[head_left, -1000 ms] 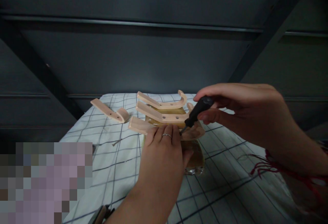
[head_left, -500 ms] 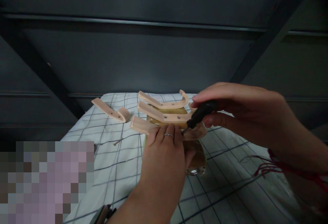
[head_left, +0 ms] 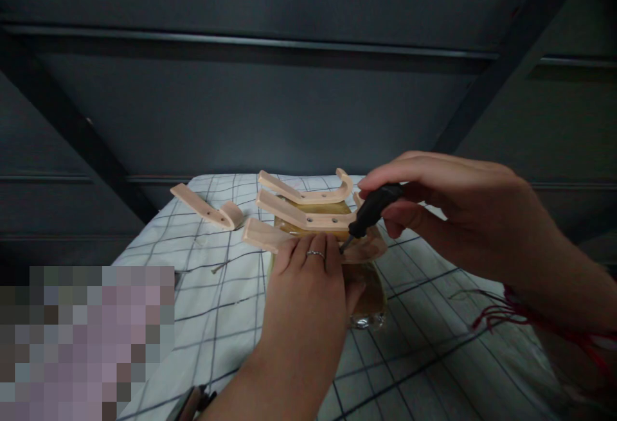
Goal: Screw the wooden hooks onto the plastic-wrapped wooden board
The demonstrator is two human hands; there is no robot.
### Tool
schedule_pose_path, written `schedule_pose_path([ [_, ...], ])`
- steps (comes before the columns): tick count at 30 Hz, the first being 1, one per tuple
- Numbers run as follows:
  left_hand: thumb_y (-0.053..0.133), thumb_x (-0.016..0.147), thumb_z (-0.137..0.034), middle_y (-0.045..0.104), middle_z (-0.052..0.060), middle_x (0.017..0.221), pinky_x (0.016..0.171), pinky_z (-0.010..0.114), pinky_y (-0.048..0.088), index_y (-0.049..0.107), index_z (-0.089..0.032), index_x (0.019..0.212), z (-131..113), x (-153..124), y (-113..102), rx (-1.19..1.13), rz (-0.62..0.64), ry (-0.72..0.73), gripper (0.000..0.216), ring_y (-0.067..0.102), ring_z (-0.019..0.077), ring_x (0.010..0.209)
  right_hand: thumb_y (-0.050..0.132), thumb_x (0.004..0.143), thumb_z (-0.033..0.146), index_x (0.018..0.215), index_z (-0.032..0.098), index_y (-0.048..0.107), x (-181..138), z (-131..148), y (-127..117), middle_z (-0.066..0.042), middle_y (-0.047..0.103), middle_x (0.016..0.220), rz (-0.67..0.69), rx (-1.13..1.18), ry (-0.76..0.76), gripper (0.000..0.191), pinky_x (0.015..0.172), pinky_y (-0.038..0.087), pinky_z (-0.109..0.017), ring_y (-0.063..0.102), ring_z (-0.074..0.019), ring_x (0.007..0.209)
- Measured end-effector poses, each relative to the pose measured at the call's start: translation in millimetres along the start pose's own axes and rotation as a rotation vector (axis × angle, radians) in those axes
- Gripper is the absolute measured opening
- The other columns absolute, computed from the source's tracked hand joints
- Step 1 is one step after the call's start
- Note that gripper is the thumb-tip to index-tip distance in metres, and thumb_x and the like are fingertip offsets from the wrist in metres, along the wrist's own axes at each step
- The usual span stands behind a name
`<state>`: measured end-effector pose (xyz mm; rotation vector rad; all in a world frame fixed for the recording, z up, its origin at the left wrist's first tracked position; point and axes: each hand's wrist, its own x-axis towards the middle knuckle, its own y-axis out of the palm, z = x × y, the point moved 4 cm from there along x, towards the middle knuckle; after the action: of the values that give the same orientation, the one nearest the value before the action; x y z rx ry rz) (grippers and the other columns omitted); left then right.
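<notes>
My right hand (head_left: pixel 453 209) grips the black handle of a screwdriver (head_left: pixel 375 207) between thumb and fingers. The shaft slants down to the nearest wooden hook (head_left: pixel 265 234), its tip beside my left fingers. My left hand (head_left: pixel 311 273), with a ring on one finger, is closed over that hook and holds it against a brown board in clear wrapping (head_left: pixel 369 289). Behind it, a second wooden hook (head_left: pixel 289 209) and a third wooden hook (head_left: pixel 313 196) lie across the board, with dark screw heads or holes showing. My left hand hides the middle of the nearest hook.
A separate wooden hook (head_left: pixel 205 209) lies to the left on the checked cloth (head_left: pixel 222 318). Close to it is a small screw (head_left: pixel 220 267). A dark object (head_left: pixel 186 405) sits at the near edge. Dark panels (head_left: pixel 289 106) rise behind the table.
The right hand has turned slightly with the screwdriver, and its fingers have shifted around the handle. The left hand stays in place on the hook. The whole view has drifted a little.
</notes>
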<state>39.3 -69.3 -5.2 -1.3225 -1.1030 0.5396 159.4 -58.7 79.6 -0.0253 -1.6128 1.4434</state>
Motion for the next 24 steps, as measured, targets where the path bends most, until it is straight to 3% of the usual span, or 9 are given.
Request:
schedule_pose_path([
  [12,0.055,0.081,-0.035,0.058,0.013,0.118,0.095,0.042,0.036,0.051,-0.006,0.118,-0.2,0.7,1.1,0.004,0.010,0.015,0.047,0.051,0.0270,0.109,0.054,0.082,0.027,0.092,0.020,0.058,-0.7,-1.4,-4.5,0.001,0.063,0.071,-0.059,-0.096,0.071,0.013,0.052,0.043,-0.025,0.054,-0.0107,0.050],
  [15,0.054,0.082,-0.036,0.058,0.014,0.118,0.095,0.043,0.036,0.051,-0.006,0.118,0.2,0.7,0.2,-0.001,0.019,0.011,0.047,0.051,0.0275,0.109,0.053,0.082,0.024,0.093,0.018,0.060,-3.5,-3.3,-10.3,-0.002,0.064,0.077,-0.004,-0.133,0.021,0.014,0.054,0.043,-0.025,0.057,-0.0124,0.059],
  [19,0.053,0.082,-0.036,0.058,0.014,0.117,0.093,0.043,0.037,0.053,-0.006,0.116,0.6,0.2,-0.9,0.011,0.011,0.021,0.046,0.053,0.0276,0.107,0.051,0.084,0.022,0.097,0.021,0.061,-7.0,-6.1,-15.5,-0.002,0.065,0.093,0.049,-0.143,-0.054,0.017,0.068,0.045,-0.025,0.060,-0.0144,0.080],
  [24,0.054,0.081,-0.039,0.057,0.015,0.119,0.093,0.043,0.037,0.052,-0.005,0.117,-0.2,1.7,0.3,0.015,0.023,0.016,0.049,0.052,0.0280,0.109,0.056,0.082,0.026,0.097,0.024,0.060,-5.9,-6.8,-14.4,0.001,0.066,0.089,-0.011,-0.140,-0.066,0.015,0.064,0.046,-0.024,0.060,-0.0122,0.073],
])
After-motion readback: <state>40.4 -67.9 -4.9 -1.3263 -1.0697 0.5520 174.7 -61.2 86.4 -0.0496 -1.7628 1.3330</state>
